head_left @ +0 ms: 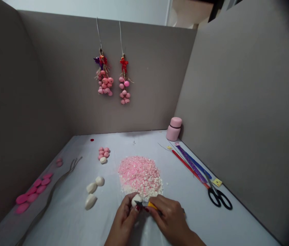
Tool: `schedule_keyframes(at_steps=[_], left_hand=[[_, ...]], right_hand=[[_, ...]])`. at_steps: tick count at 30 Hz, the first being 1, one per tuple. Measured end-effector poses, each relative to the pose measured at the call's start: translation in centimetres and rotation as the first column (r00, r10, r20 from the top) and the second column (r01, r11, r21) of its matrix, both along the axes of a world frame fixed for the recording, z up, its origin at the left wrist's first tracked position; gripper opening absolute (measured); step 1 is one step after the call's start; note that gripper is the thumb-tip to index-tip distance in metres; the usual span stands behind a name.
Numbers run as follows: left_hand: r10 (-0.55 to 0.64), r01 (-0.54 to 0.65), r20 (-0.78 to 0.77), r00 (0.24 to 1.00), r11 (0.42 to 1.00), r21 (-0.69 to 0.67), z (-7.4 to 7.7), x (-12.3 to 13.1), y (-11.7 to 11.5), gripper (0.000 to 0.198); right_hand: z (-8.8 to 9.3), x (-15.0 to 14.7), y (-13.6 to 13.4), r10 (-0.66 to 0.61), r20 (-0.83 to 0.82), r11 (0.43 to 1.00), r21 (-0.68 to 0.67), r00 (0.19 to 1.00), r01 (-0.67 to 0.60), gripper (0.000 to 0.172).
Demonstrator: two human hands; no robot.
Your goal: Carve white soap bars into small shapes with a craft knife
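Note:
Near the front of the table, my left hand [125,213] grips a small white rounded piece [135,198] between thumb and fingers. In my right hand [168,212] is a craft knife with a yellow handle [152,205]. Its dark blade lies against the white piece, close to my left thumb. Just beyond both hands spreads a pile of pink and white shavings [140,174]. Several more white pieces [91,187] lie to the left, roughly faceted. Behind them sits a cluster of small pink balls [103,152] with one white piece touching it.
Bright pink ovals [32,193] and a length of twine [51,194] lie at left. Black-handled scissors [218,198], ribbons [189,165] and a pink flask [174,129] line the right side. Two strings of pink balls [105,82] hang on the back panel. Grey panels enclose the table.

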State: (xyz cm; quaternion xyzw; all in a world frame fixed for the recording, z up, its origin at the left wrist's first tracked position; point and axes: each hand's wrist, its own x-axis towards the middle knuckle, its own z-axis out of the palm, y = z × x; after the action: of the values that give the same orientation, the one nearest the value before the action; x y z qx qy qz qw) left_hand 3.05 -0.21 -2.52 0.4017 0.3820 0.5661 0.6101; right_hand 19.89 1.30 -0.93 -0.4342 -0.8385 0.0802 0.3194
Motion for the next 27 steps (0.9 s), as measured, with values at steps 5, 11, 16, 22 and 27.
schedule_keyframes(at_steps=[5,11,16,22,27], left_hand=[[-0.002,0.002,-0.066,0.998,1.000,-0.005,0.0,0.0,-0.3,0.033],[0.018,-0.019,-0.064,0.998,1.000,-0.020,-0.5,0.3,-0.3,0.036],[0.058,-0.057,-0.031,0.998,0.998,0.017,-0.3,0.2,-0.1,0.036],[0.022,-0.022,-0.012,1.000,1.000,-0.015,-0.2,0.2,-0.3,0.033],[-0.028,0.028,0.017,0.999,0.999,-0.045,-0.1,0.4,-0.4,0.035]], right_hand=[[-0.5,1.0,1.1,-0.113,-0.027,0.993,-0.045,0.993,0.112,0.041],[-0.5,1.4,1.2,-0.098,-0.154,0.991,-0.110,0.983,0.081,0.035],[0.0,0.0,-0.2,0.035,-0.035,0.997,-0.070,0.999,-0.037,0.039],[-0.4,0.2,0.2,-0.030,0.023,0.999,-0.012,0.999,0.030,0.044],[-0.7,1.4,1.4,-0.155,-0.069,0.983,-0.111,0.986,0.147,0.039]])
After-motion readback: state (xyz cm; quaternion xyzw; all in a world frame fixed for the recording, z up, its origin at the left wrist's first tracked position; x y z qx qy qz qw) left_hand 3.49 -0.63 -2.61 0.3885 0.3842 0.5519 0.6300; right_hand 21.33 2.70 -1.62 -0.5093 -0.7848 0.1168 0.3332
